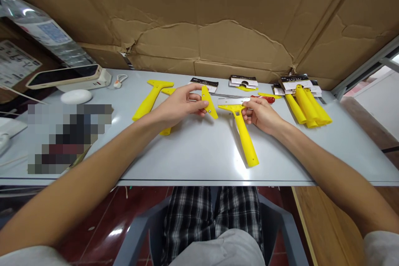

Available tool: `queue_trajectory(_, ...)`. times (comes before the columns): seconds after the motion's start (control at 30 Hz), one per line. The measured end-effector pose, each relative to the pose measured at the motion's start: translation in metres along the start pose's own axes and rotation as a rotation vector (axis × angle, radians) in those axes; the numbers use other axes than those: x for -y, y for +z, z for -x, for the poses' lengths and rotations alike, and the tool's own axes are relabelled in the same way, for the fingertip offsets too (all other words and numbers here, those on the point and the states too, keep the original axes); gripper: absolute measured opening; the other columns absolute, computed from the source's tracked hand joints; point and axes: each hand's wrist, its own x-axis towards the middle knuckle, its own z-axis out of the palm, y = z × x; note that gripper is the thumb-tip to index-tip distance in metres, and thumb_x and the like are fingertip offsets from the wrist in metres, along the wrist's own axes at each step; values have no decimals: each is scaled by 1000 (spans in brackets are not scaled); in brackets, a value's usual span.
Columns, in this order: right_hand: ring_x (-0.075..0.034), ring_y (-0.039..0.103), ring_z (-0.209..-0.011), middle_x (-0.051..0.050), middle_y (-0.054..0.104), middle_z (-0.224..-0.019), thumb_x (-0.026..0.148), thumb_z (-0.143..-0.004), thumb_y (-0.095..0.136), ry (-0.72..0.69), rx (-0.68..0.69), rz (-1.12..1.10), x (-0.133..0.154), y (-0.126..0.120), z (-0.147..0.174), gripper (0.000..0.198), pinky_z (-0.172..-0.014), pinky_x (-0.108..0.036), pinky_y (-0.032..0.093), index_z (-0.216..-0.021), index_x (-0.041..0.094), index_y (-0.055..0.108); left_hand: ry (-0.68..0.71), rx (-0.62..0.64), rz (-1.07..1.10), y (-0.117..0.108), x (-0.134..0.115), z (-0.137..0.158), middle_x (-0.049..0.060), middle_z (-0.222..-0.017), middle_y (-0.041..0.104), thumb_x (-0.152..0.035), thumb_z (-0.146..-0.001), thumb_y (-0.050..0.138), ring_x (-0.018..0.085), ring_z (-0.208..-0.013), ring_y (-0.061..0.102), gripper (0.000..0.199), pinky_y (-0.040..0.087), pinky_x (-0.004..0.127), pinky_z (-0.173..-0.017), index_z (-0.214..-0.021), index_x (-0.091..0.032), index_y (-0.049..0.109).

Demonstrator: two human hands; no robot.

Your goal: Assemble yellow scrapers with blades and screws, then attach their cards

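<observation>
My left hand [187, 102] pinches a small yellow plastic cover plate [209, 104] with screws in it, held upright above the table. To its right, my right hand [260, 113] grips the head of a yellow scraper handle [245, 139], whose handle points toward me. A flat metal blade [232, 101] lies along the top of that head, under my right fingertips. Cover plate and scraper are apart. Behind my left wrist lies another yellow scraper handle [146, 102], and a further yellow piece is partly hidden by my left hand. A screwdriver with a red handle [264, 99] lies behind my right hand.
Several yellow handles with black-and-white cards [301, 106] lie at the right. More cards [243, 81] lie along the back by the cardboard wall [199, 45]. At the left are a phone [64, 77] on a white stand, a white mouse-like object [76, 96] and a plastic bottle [46, 29].
</observation>
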Motion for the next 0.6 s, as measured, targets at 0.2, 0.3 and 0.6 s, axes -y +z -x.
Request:
queue_trajectory(0.2, -10, 57, -57, -1, 62, -71, 31, -78, 79, -4, 9, 7, -1, -1, 0, 30, -47, -22, 40, -84, 18, 53, 45, -27, -177, 4, -2, 1, 9, -100, 80, -22, -81, 83, 22, -87, 75, 21, 63, 35, -83, -101, -19, 79)
queue_trajectory(0.3, -10, 57, -57, -1, 62, -71, 31, -78, 80, -4, 14, 9, -1, -2, -1, 30, -47, -22, 40, -84, 18, 53, 180, -85, -355, 2, 5, -1, 7, -96, 79, -24, -81, 81, 23, -90, 73, 11, 60, 35, -86, -91, -21, 80)
queue_trajectory(0.6, -10, 57, -57, -2, 61, -70, 29, -77, 78, -2, 11, 6, -1, -1, -1, 27, -48, -22, 41, -83, 17, 54, 510, 171, -767, -1, 21, -6, 5, -91, 77, -31, -95, 65, 21, -82, 68, 14, 49, 33, -81, -95, -21, 75)
